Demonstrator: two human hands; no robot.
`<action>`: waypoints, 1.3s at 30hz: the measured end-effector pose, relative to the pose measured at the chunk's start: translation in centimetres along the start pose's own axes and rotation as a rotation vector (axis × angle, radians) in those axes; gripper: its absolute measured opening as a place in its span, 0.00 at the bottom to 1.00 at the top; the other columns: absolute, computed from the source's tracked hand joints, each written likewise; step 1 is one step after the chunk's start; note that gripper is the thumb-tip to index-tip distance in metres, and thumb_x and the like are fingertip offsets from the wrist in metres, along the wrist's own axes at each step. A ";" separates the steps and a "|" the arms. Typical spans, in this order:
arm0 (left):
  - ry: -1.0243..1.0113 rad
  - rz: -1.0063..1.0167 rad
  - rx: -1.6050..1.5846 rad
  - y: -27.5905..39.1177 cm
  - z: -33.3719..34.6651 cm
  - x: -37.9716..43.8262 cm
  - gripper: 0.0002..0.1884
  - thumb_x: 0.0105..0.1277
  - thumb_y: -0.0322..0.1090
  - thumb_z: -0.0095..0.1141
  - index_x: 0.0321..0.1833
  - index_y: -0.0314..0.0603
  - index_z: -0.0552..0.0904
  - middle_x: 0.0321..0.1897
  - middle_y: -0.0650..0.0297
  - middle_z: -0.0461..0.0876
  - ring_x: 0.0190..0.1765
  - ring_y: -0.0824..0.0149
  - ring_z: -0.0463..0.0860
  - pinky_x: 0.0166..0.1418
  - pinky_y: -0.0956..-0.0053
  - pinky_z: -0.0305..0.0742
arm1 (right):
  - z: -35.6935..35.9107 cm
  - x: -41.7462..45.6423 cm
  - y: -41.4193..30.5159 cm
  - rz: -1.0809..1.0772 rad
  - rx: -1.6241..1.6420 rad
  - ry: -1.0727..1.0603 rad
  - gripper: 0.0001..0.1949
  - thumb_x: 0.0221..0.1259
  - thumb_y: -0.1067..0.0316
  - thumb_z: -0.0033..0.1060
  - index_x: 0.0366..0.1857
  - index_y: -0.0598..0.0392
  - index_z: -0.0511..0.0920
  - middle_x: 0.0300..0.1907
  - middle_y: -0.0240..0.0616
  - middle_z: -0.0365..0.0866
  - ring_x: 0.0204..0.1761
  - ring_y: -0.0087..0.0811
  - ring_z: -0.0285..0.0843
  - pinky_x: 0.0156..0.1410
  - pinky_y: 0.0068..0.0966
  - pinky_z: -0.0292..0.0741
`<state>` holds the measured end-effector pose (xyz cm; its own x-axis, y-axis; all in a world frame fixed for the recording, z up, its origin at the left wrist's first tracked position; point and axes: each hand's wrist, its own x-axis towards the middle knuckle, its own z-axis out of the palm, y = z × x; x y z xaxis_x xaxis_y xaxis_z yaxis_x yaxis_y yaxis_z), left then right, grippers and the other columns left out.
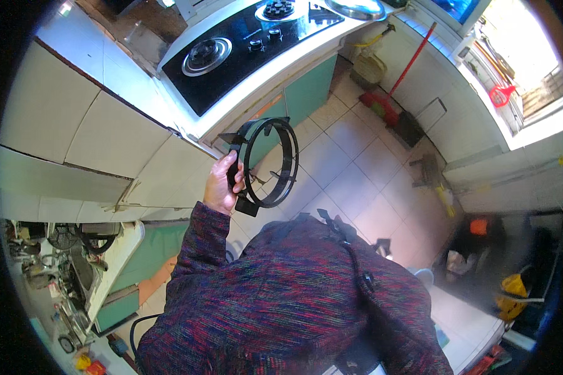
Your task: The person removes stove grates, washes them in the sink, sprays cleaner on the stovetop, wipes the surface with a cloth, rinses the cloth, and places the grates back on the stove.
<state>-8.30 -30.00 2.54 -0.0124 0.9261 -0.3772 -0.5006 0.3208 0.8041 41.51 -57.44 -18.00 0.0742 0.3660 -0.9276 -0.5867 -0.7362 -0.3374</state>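
Note:
My left hand [221, 187] grips a black ring-shaped pan support [288, 185] by its side, thumb on top and fingers curled around the rim. Flat lugs stick out from the ring, which is held up on edge above the tiled floor. Beyond it is a black glass gas hob [244, 61] set in a white counter. On the hob's left burner [207, 56] no pan support sits; a dark grate covers the far burner [278, 10]. My right hand is out of view.
A round metal lid [356, 8] lies at the counter's far end. Against the right wall stand a red broom [381, 105] and a dustpan [407, 129]. Green cabinet doors [311, 84] front the counter. A cluttered worktop with a wire strainer [62, 236] is at left.

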 end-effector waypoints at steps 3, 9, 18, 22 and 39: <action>0.054 0.069 0.085 1.0 2.3 -0.8 0.10 0.67 0.38 0.56 0.31 0.44 0.73 0.19 0.69 0.69 0.17 0.79 0.65 0.16 0.85 0.57 | -2.5 2.4 -5.2 -0.009 0.028 0.003 0.13 0.64 0.56 0.51 0.32 0.53 0.82 0.25 0.35 0.83 0.25 0.27 0.79 0.19 0.21 0.64; 0.112 0.203 0.358 2.5 4.8 -0.7 0.06 0.66 0.35 0.59 0.34 0.42 0.77 0.20 0.71 0.72 0.18 0.82 0.66 0.18 0.85 0.56 | 0.6 8.4 -16.3 -0.138 0.325 -0.273 0.09 0.64 0.59 0.54 0.29 0.49 0.80 0.26 0.30 0.81 0.24 0.24 0.73 0.25 0.19 0.66; 0.164 0.834 1.228 4.1 4.7 6.7 0.10 0.61 0.35 0.63 0.38 0.36 0.80 0.23 0.56 0.81 0.24 0.59 0.80 0.30 0.67 0.73 | 16.6 6.9 -28.6 -0.275 0.202 -0.467 0.11 0.67 0.59 0.52 0.37 0.52 0.81 0.29 0.30 0.82 0.28 0.27 0.78 0.31 0.23 0.73; 0.158 0.833 1.593 6.0 3.9 10.6 0.11 0.58 0.37 0.64 0.36 0.38 0.79 0.22 0.54 0.80 0.27 0.53 0.80 0.30 0.63 0.72 | 22.1 7.1 -33.6 -0.351 0.092 -0.391 0.09 0.69 0.62 0.49 0.40 0.53 0.79 0.32 0.30 0.81 0.29 0.26 0.77 0.30 0.24 0.74; 0.299 0.839 1.904 3.4 -1.3 22.0 0.11 0.59 0.38 0.63 0.30 0.42 0.74 0.19 0.63 0.75 0.24 0.62 0.77 0.32 0.67 0.67 | 46.2 5.5 -51.2 -1.179 -0.751 -0.213 0.14 0.72 0.63 0.49 0.42 0.64 0.82 0.37 0.33 0.83 0.40 0.22 0.77 0.49 0.20 0.73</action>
<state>-11.37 -8.81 -3.65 0.0868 0.9321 0.3515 0.9902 -0.1194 0.0721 34.71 8.55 1.61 0.0515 0.9983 -0.0268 0.3009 -0.0411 -0.9528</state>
